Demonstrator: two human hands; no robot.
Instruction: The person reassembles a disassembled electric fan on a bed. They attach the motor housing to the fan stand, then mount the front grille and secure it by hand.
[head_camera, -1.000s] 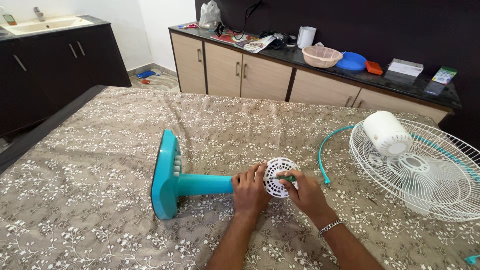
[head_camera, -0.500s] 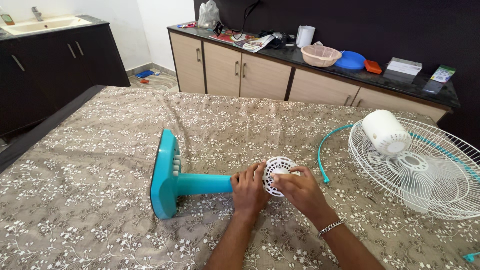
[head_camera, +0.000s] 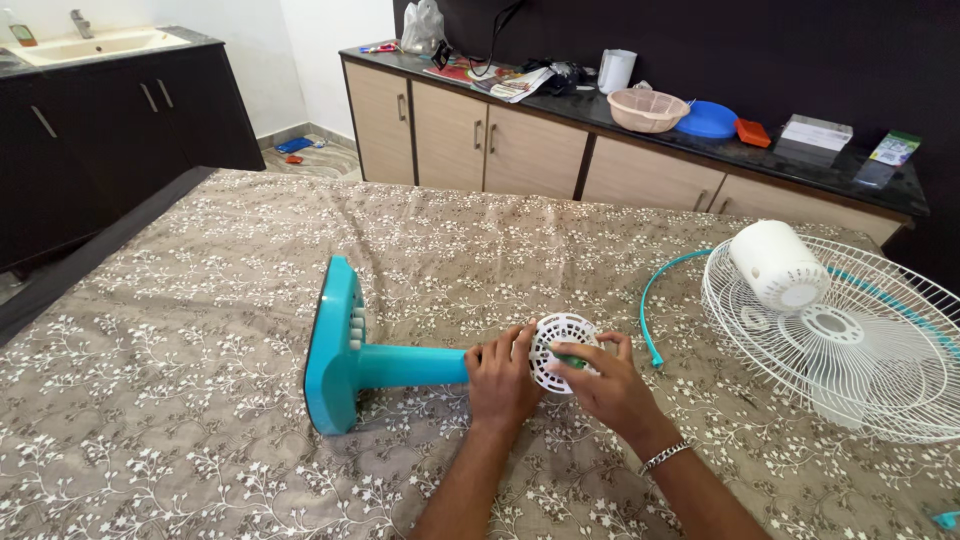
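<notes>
Fan stand (head_camera: 385, 366), teal, lying on its side on the bench (head_camera: 200, 330), under a brown floral cloth. Base plate (head_camera: 332, 345) up on edge at the far end from the grip, pole running straight into the left hand (head_camera: 503, 380). Left grip wrapped and clamped around the pole's top end, thumb against the white vented disc (head_camera: 560, 352) mounted there. Right hand (head_camera: 605, 385) directly beside the left, on the other side of the disc, fingertips (head_camera: 612, 343) pinched together on a small green part (head_camera: 573, 361) at the disc's face; silver bracelet (head_camera: 664, 455) on that wrist. Whether the green part is loose or fixed: cannot tell.

Just beyond the right grip, a thin teal hoop (head_camera: 652, 300) curving on the cloth. Further out on that side, well apart from both hands, a white wire grille (head_camera: 850, 350) lying flat, with a white motor housing (head_camera: 779, 265) resting on its far rim. Beyond the bench, a cabinet counter (head_camera: 640, 140) with a basket (head_camera: 647, 110) and a blue lid (head_camera: 708, 119).
</notes>
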